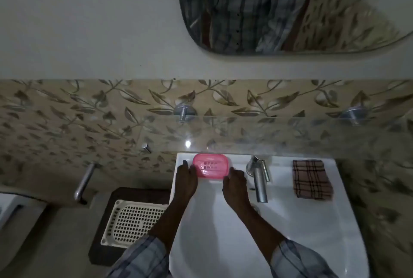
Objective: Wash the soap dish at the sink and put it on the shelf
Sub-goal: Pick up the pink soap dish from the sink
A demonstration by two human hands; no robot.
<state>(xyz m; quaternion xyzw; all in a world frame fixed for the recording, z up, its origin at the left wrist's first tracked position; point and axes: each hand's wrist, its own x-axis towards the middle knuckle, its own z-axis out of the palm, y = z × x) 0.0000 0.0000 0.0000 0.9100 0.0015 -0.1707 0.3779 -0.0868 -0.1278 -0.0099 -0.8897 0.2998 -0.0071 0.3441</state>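
The person stands over the white sink (290, 221) with both arms stretched forward, checked sleeves pushed back from the wrists. The pink soap dish (211, 164) is at the back left of the sink, just left of the metal tap (259, 179), with its slotted top facing up. The left hand (186, 179) holds its left end and the right hand (234, 182) holds its right end, fingers closed against the sides. I cannot tell whether the dish rests on the back ledge or is lifted just above it. A folded checked cloth (311, 179) lies on the rim on the far side of the tap. Above the sink a clear glass shelf (290, 132) sits on metal brackets against the leaf-patterned tiles, and a mirror (268, 9) hangs higher up. Left of the sink, a white slotted tray (134, 221) sits on something dark.
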